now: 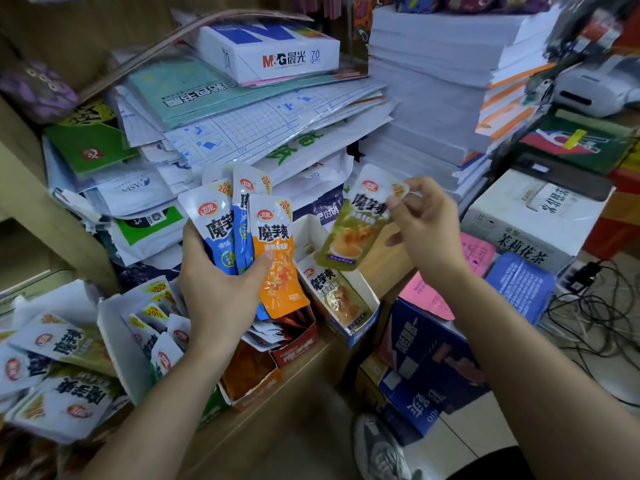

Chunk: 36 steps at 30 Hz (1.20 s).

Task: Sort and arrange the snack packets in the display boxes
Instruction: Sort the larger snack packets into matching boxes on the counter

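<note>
One green packet [356, 223], pinched in my right hand [426, 230], hung slanting over the display box [363, 289]; my left hand [218, 289] gripped mixed packets [277, 251].

Glossy plastic film on the orange packet [278, 258], and the green packet [353, 230] shines the same. The display box [362, 289] is matt cardboard. Smooth wood-grain table [381, 251], matt white paper stack [426, 98].

Two bare forearms are reaching forward, side by side. The left hand [221, 285] is gripping a fan of snack packets [242, 220], thumb pressing across their fronts. The right hand [427, 233], raised slightly higher, is pinching a green packet [353, 230] by its top corner between thumb and forefinger.
</note>
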{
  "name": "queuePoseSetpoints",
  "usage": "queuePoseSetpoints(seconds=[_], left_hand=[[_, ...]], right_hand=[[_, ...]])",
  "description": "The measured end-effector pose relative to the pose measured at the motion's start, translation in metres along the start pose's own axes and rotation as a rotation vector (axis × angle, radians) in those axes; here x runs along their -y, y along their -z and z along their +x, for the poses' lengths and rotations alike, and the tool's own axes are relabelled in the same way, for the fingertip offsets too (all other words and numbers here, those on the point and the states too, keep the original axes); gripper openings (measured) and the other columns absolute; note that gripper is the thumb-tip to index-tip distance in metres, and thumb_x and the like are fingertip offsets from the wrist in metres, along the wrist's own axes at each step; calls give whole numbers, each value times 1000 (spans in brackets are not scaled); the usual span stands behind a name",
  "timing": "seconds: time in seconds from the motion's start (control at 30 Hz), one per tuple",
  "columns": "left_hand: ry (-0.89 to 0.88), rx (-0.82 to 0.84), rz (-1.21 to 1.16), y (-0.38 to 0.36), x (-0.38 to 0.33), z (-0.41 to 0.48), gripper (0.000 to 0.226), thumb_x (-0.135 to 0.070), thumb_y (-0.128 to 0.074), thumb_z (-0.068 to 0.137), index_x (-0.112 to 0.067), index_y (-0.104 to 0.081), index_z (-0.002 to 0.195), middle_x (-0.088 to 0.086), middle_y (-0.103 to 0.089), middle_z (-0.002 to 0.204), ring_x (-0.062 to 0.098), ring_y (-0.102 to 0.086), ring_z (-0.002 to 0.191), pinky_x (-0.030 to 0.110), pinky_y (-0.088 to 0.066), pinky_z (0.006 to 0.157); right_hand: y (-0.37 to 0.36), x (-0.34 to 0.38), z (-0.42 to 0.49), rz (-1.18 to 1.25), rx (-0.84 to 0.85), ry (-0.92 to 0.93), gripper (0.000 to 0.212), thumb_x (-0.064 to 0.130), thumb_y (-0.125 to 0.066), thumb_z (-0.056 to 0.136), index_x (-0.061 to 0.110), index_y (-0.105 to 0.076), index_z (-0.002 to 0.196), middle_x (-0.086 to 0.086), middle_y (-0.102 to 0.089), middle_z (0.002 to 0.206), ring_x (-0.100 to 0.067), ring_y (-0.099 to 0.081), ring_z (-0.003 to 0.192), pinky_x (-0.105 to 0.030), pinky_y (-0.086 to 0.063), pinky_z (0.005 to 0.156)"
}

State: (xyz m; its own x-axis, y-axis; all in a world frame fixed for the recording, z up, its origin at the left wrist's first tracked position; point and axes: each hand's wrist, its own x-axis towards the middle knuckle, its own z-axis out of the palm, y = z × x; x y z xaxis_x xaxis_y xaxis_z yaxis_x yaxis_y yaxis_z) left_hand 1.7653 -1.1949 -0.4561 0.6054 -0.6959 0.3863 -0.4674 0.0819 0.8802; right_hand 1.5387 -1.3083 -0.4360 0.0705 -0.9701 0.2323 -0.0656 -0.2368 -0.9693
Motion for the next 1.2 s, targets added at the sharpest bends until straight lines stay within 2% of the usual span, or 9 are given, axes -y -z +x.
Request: queuePoseSetpoints(seconds=[0.17, 0.33, 0.47, 0.6, 0.7, 0.8, 0.93, 1.1, 1.2], left_hand=[[36, 42, -61, -1, -7, -1, 66, -14, -90, 73, -24, -52, 126, -19, -67, 109, -8, -66, 94, 9, -49, 77], [78, 92, -135, -3, -12, -2, 59, -12, -88, 74, -43, -53, 110, -22, -71, 104, -1, -68, 97, 29, -53, 87], [96, 110, -197, -3, -14, -3, 53, -15, -86, 78, -34, -57, 118, -19, -74, 107, 2, -70, 99, 31, -58, 89], [44, 96, -147, -1, -16, -3, 77, -17, -94, 66, -22, -53, 131, -15, -70, 116, -4, -67, 103, 17, -54, 85], [35, 60, -102, 0, -12, -2, 74, -11, -93, 68, -20, -52, 129, -19, -68, 109, -8, -67, 94, 12, -54, 81], [42, 6, -37, 2, -7, -1, 68, -11, -92, 69, -20, -52, 123, -27, -68, 95, -5, -68, 84, 31, -58, 83], [45, -14, 15, 1, -6, 0, 64, -15, -92, 68, -29, -50, 113, -34, -66, 89, -4, -67, 80, 41, -57, 87], [49, -25, 11, 2, -4, -1, 68, -15, -92, 67, -25, -51, 120, -25, -69, 94, -2, -69, 86, 42, -58, 87], [45, -15, 7, 3, -3, -1, 71, -13, -92, 68, -23, -52, 125, -18, -69, 104, -2, -69, 92, 38, -58, 87]], right_hand=[[-2, 7, -7, 246, 132, -263, 6, 5, -58, 99, 2, -54, 103, 2, -74, 75, -19, -74, 72, -29, -61, 58], [-42, 4, -23, 349, 294, -334, 12, -2, -66, 93, -1, -61, 104, -13, -67, 76, -26, -70, 73, -30, -62, 66], [-64, 0, -26, 309, 275, -317, 12, -6, -71, 87, 3, -65, 92, -6, -67, 70, -21, -69, 71, -31, -62, 71], [-71, 0, -27, 279, 282, -266, 19, -3, -74, 86, -7, -66, 103, -19, -69, 86, -20, -71, 72, -28, -61, 67], [-51, -9, -12, -232, 311, -33, 44, 22, -84, 81, 17, -68, 122, 2, -72, 105, -17, -68, 90, -37, -59, 78], [-34, -22, -4, -866, 431, 208, 63, 51, -84, 70, 42, -61, 128, 7, -42, 137, -19, -36, 117, -42, -38, 103], [-39, -41, -4, -1006, 698, 138, 84, 53, -82, 69, 51, -43, 143, 6, -12, 157, -26, -17, 135, -52, -25, 110], [-56, -50, 8, -1145, 776, 128, 100, 50, -83, 68, 49, -28, 151, 0, -20, 150, -29, -23, 131, -51, -33, 107], [-63, -52, 14, -1143, 794, 144, 99, 38, -85, 69, 46, -29, 150, 0, -32, 129, -24, -34, 113, -43, -44, 90]])
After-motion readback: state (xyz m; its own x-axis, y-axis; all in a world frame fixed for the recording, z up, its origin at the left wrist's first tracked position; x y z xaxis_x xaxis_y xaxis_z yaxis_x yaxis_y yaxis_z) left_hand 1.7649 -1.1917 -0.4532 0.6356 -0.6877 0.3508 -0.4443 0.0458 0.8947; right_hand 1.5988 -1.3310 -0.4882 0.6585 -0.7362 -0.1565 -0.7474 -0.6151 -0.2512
